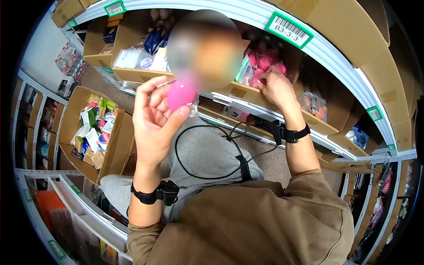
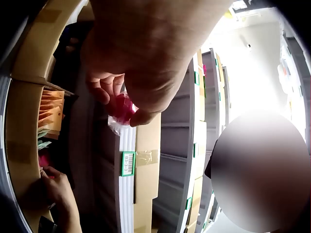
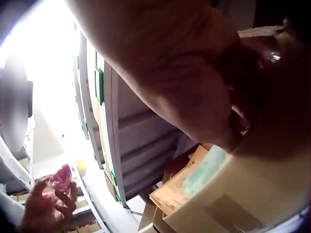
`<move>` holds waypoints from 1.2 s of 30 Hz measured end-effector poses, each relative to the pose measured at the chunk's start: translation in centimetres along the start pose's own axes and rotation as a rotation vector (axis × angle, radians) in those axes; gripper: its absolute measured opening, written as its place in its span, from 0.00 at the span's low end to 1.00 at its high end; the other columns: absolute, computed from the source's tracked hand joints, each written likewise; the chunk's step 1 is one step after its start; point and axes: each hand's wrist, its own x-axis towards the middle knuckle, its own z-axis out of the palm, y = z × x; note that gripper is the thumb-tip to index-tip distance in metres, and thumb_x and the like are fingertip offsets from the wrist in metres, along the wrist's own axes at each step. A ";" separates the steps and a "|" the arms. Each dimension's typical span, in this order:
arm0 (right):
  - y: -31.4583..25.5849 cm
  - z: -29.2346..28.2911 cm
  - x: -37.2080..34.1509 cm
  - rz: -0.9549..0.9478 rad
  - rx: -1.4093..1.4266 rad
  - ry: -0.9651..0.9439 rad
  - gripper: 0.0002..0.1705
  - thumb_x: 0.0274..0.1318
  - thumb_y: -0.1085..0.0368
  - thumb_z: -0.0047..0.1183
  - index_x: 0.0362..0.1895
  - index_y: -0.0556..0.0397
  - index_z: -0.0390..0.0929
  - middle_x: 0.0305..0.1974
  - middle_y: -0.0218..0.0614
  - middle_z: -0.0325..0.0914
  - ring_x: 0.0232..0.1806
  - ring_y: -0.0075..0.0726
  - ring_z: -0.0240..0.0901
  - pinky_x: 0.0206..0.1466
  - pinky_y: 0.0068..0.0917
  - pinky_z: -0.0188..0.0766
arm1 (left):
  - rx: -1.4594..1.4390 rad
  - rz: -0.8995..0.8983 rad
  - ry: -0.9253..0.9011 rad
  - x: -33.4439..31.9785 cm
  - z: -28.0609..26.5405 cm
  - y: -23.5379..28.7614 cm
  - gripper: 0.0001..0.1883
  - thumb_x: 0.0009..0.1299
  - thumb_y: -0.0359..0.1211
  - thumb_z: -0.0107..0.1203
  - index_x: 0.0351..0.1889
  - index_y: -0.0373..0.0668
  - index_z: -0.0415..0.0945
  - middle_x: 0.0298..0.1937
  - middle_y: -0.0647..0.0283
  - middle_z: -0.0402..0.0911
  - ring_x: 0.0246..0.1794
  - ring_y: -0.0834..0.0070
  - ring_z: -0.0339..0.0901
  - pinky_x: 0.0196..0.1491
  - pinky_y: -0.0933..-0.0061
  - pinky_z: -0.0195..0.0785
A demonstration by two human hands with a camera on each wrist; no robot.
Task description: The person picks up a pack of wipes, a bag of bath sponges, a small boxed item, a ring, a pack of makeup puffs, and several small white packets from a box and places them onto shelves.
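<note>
Pinching one pink rounded piece (image 1: 180, 95) in a clear wrapper (image 1: 193, 109), the left hand (image 1: 152, 123) of the person in front of me is raised, thumb on one side and fingers curled on the other. That single piece is up in the air, outside the bins and well apart from the other hand.

The right hand (image 1: 278, 90), one of two bare hands I see, reaches over the front wall of one cardboard bin (image 1: 254, 95). Its fingers bend down among more pink pieces (image 1: 265, 63); I make out at least four, but they overlap and the hand covers some, so I can't give a full count. Nor can I tell whether those fingers have grasped one or merely touch it.

Just beside those pieces stands a pale green packet (image 1: 244, 68), and from the left wrist I see several orange envelopes (image 2: 51, 114) in a stack. Two green-edged shelf labels read clearly: one B3-3-3 (image 1: 289, 29), one B3-3-2 (image 1: 115, 8). One large open carton (image 1: 117, 150) on the floor holds many mixed packets, too jumbled to count.
</note>
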 end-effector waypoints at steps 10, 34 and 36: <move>-9.9 -4.3 -1.7 -0.227 0.417 0.151 0.15 0.56 0.59 0.61 0.43 0.55 0.79 0.32 0.40 0.71 0.31 0.39 0.71 0.37 0.33 0.70 | -0.053 -0.085 0.118 -1.5 -5.4 0.2 0.33 0.61 0.17 0.63 0.64 0.37 0.60 0.55 0.57 0.76 0.50 0.77 0.78 0.52 0.78 0.74; -56.8 18.3 7.6 -1.147 0.047 -0.624 0.21 0.54 0.56 0.62 0.50 0.52 0.79 0.43 0.49 0.82 0.49 0.52 0.79 0.53 0.41 0.73 | 0.251 0.604 0.973 -9.2 -29.8 9.7 0.34 0.64 0.36 0.56 0.69 0.41 0.59 0.63 0.56 0.68 0.53 0.71 0.71 0.48 0.68 0.66; -59.7 20.7 8.5 -1.203 -0.108 -0.647 0.23 0.50 0.59 0.65 0.51 0.51 0.79 0.46 0.50 0.82 0.50 0.53 0.78 0.53 0.40 0.74 | 0.180 0.647 0.958 -9.3 -30.3 10.3 0.31 0.67 0.37 0.52 0.69 0.42 0.59 0.63 0.57 0.69 0.57 0.69 0.71 0.50 0.67 0.66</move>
